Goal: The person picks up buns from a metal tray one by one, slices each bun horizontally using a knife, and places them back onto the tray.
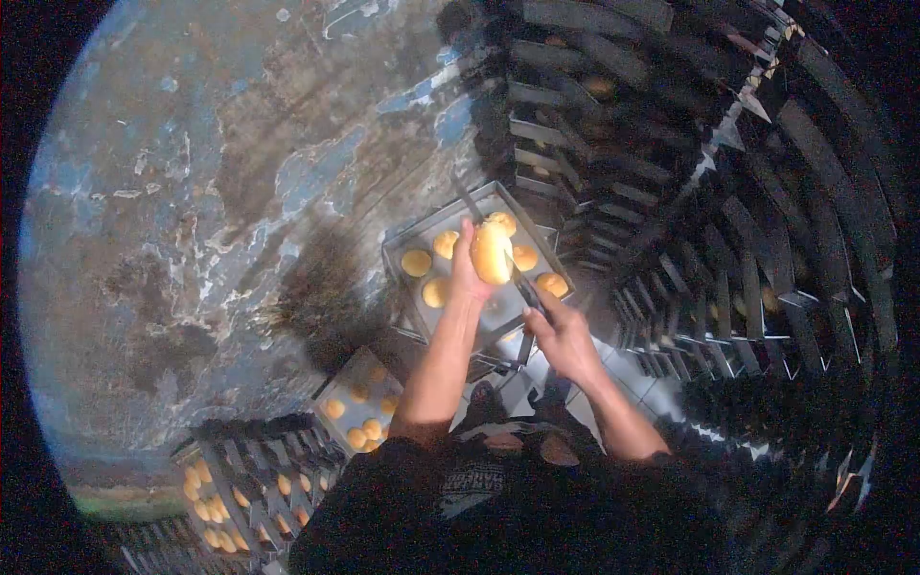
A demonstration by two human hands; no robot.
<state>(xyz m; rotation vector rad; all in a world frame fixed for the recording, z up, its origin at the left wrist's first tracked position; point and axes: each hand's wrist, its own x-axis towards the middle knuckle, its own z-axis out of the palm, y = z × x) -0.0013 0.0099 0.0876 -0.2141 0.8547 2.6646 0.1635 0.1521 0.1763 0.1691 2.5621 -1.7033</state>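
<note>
My left hand (470,267) holds a golden bread roll (493,255) upright above a metal tray (428,323). The fingers of my right hand (559,335) are wrapped round a dark knife handle, and the knife (520,280) reaches up against the roll's right side; whether its blade is in the bread cannot be made out. On the tray lie several round buns, such as one at the left (416,264) and one at the right edge (551,285). The roll and my left hand hide part of the tray.
Below left stands another tray (351,394) of buns, beside a rack (261,479) loaded with more bread. Tall dark racks (728,287) fill the right side. A worn, peeling wall (240,172) is at the left. My feet are on a tiled floor.
</note>
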